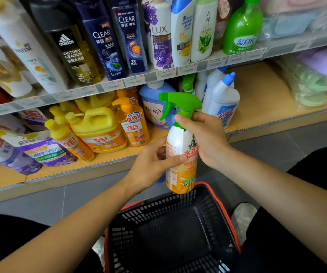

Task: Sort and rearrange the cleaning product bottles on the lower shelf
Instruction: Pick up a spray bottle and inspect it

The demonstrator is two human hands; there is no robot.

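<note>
A spray bottle [179,141] is held upright in the air, in front of the lower shelf [257,91] and just above the far rim of a black shopping basket [158,211]. Its middle is gripped by the left hand [150,166], with the fingers [157,143] curled round the body and the thumb laid across the label. The neck, under the green trigger head [180,102], is gripped by the right hand [208,138].

The bottle looks like stiff plastic with a glossy label, so it is judged a little slippery, and moderately heavy if it is full. The narrow neck is the surest place to take hold; the trigger itself should not be squeezed.

Bare wood is seen on the shelf to the right of the white toilet cleaner bottles [224,99], and that is the widest open room. The upper shelf edge [135,80] hangs low, so the tall trigger head could catch there. To the left, the blue detergent bottle [151,107] and the orange dish soap bottles [134,125] stand close together.
</note>
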